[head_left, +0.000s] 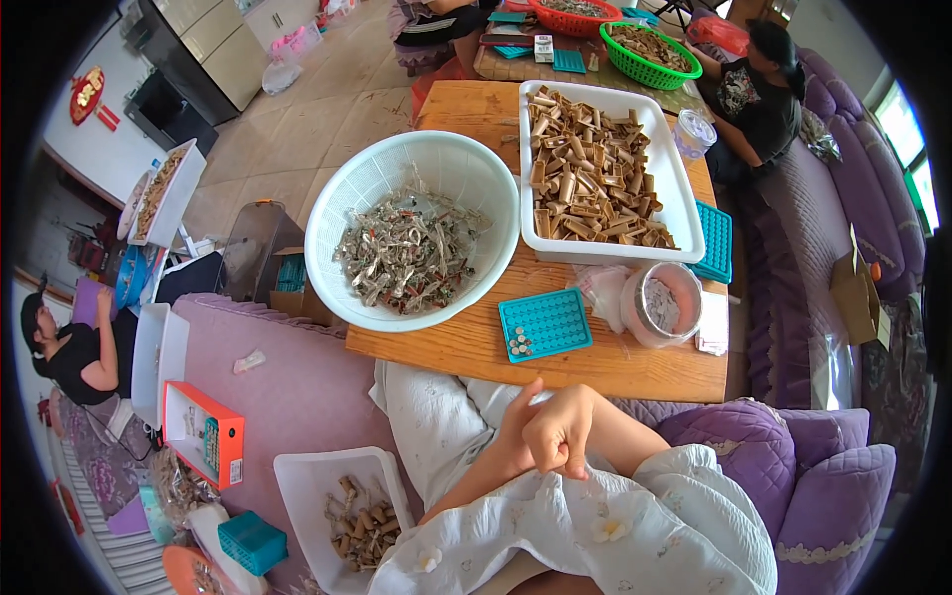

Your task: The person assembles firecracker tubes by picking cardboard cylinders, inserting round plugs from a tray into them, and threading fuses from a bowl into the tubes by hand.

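My two hands rest together in my lap, over white cloth, just below the near edge of the wooden table [466,347]. My right hand [567,428] has its fingers curled shut and lies against my left hand [514,436], whose thumb points up; the rest of its fingers are hidden. Nothing shows in either hand. Nearest on the table is a small teal grid tray [550,319] with a few small round pieces in one corner. Beside it stands a pink tub [682,315] of grey powder.
A white round basket [332,198] of grey shreds and a white tray [686,223] of brown paper tubes fill the table. Green [645,61] and red baskets stand beyond. One person [759,94] sits at the far right, another [69,352] at the left. An orange box [203,436] and a tube tray [297,486] lie on the purple sofa.
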A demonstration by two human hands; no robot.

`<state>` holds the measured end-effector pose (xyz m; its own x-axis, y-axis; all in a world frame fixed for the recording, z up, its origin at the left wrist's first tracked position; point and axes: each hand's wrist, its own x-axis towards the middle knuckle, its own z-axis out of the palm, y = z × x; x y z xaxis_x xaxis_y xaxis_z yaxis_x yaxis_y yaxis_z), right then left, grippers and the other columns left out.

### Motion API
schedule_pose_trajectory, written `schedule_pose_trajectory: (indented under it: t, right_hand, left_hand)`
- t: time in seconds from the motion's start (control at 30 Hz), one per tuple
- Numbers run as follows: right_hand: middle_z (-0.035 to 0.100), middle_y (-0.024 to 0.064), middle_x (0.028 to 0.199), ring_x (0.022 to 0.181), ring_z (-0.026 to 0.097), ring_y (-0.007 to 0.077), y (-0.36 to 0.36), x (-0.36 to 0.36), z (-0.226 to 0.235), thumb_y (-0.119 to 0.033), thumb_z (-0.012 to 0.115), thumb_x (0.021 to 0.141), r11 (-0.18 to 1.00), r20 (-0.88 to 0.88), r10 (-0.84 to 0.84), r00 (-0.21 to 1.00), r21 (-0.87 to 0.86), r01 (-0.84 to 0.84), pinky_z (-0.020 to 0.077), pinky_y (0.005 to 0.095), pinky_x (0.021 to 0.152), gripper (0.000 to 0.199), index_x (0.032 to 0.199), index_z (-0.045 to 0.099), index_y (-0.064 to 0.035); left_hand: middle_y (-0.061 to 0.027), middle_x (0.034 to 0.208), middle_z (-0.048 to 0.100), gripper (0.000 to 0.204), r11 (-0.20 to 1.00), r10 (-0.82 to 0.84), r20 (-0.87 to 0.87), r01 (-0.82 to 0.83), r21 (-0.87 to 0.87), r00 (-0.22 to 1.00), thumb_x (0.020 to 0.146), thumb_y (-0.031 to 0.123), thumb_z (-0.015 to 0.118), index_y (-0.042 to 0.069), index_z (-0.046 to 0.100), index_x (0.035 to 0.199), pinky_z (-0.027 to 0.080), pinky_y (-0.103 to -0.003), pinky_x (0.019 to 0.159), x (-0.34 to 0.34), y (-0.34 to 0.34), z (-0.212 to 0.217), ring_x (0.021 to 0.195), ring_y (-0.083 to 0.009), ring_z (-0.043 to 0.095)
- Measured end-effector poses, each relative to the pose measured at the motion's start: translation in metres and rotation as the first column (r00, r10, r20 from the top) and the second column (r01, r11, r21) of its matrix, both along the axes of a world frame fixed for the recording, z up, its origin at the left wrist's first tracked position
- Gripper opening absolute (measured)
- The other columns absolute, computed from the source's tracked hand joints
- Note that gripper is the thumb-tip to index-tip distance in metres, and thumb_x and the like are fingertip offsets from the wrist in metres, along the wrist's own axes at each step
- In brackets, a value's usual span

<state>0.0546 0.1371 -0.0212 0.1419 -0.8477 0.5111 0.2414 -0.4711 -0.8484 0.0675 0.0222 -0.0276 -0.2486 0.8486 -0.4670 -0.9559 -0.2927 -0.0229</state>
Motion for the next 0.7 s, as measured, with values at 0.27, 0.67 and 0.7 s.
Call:
schedule_pose_trajectory:
  t: [0.27, 0.67, 0.7]
  right_hand:
    - [0.047, 0.0075, 0.048, 0.053, 0.061, 0.0213, -0.011, -0.007, 0.009, -0.013, 0.062, 0.076, 0.985, 0.209, 0.018, 0.978, -0.172, 0.019, 0.0399, 0.0252, 0.037, 0.045, 0.052, 0.025, -0.0077]
    - [0.041, 0.0045, 0.046, 0.052, 0.060, 0.0181, 0.003, 0.008, -0.010, -0.010, 0.066, 0.073, 0.989, 0.394, -0.122, 0.911, -0.030, 0.145, 0.0370, 0.0244, 0.037, 0.048, 0.052, 0.023, -0.0084]
    - [0.041, 0.0038, 0.046, 0.053, 0.060, 0.0162, 0.005, 0.002, -0.004, -0.010, 0.067, 0.072, 0.978, 0.290, -0.206, 0.934, 0.053, 0.200, 0.0360, 0.0236, 0.038, 0.047, 0.052, 0.024, -0.0079]
  left_hand:
    - [-0.0104, 0.079, 0.058, 0.048, 0.926, -0.224, 0.056, 0.195, 0.324, 0.973, 0.079, 0.048, 0.046, 0.001, 0.054, 0.085, 0.046, -0.032, 0.063, 0.005, 0.008, -0.036, 0.070, -0.0194, 0.056]
    - [-0.0097, 0.087, 0.056, 0.057, 0.971, -0.160, -0.037, 0.164, 0.172, 0.986, 0.078, 0.057, 0.040, 0.003, 0.052, 0.094, 0.045, -0.037, 0.071, 0.014, 0.010, -0.086, 0.082, -0.0221, 0.055]
    - [-0.0097, 0.087, 0.056, 0.057, 0.969, -0.170, -0.035, 0.173, 0.178, 0.985, 0.078, 0.057, 0.040, 0.003, 0.052, 0.094, 0.045, -0.037, 0.071, 0.031, 0.020, -0.111, 0.082, -0.0221, 0.055]
